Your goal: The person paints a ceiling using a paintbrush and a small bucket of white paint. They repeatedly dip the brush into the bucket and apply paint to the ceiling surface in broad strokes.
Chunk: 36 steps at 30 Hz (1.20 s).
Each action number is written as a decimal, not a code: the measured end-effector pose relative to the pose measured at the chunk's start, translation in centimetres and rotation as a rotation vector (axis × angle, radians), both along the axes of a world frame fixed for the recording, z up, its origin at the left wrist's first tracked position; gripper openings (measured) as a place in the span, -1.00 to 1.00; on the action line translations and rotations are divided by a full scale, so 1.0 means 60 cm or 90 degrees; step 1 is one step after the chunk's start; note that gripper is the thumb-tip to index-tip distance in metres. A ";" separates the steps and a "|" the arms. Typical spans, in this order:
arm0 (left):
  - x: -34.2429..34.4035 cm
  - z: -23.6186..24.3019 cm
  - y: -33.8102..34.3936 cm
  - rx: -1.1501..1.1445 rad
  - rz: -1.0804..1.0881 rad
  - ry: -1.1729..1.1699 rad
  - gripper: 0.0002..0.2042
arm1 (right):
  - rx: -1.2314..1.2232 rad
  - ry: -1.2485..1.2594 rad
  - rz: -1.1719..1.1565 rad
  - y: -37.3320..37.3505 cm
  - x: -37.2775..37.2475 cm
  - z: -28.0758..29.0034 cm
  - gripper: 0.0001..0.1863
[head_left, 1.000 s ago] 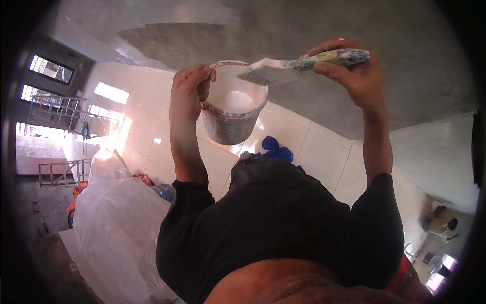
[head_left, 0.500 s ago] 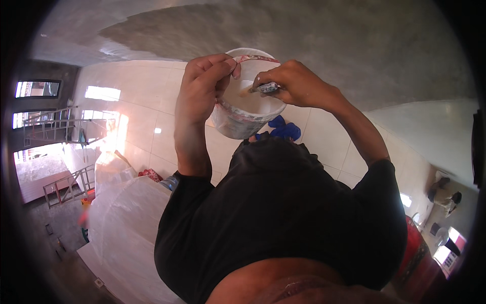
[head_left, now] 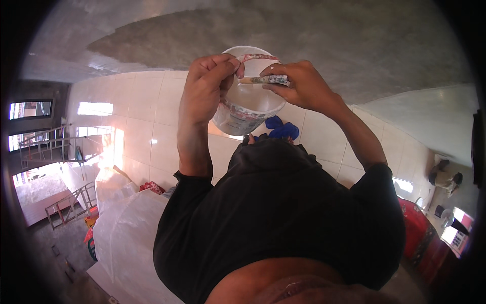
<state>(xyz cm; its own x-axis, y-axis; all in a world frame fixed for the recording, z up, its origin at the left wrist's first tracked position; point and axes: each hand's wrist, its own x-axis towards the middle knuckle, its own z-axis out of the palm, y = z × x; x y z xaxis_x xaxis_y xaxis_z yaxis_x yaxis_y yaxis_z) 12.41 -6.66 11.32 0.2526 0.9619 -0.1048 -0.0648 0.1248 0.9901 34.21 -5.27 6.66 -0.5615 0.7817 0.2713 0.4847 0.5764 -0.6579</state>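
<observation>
In front of my chest is a white paint bucket (head_left: 238, 121), its outside smeared with red and grey and pale liquid inside. My left hand (head_left: 206, 83) grips it at the left side, fingers closed by a red-stained strip along the top; whether that is rim or handle I cannot tell. In my right hand (head_left: 301, 86) is a paintbrush (head_left: 275, 79), its handle spattered with paint. The brush lies nearly level over the bucket's opening, with its tan tip pointing toward my left fingers.
A grey wall (head_left: 283, 25) with a darker patch rises ahead. Pale floor tiles (head_left: 136, 101) lie below, with blue footwear (head_left: 282, 129) beneath the bucket. White plastic sheeting (head_left: 131, 228) covers something at left, near metal ladder-like frames (head_left: 71, 202). Another person (head_left: 446, 180) is far right.
My right hand has raised the brush slightly and levelled it, so its tip sits higher over the bucket's opening. My left hand keeps its grip. The view has shifted a little.
</observation>
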 end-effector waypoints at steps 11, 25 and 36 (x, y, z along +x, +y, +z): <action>-0.007 -0.011 0.006 0.029 0.020 0.003 -0.78 | 0.312 -0.008 -0.114 -0.039 -0.011 -0.003 -0.77; 0.005 -0.036 0.011 0.056 0.025 -0.059 -0.77 | -0.317 0.389 -0.212 -0.038 0.000 -0.017 -0.85; 0.009 -0.027 -0.007 0.031 -0.010 -0.012 -0.77 | 0.329 0.016 -0.180 -0.044 0.001 -0.058 -0.74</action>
<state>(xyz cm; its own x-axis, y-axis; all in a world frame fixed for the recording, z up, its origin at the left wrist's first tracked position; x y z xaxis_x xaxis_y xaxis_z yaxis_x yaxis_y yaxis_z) 12.98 -7.08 9.71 0.2685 0.9618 -0.0526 -0.0826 0.0774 0.9936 34.25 -7.93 3.20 -0.3388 0.6630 0.6676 0.6546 0.6757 -0.3389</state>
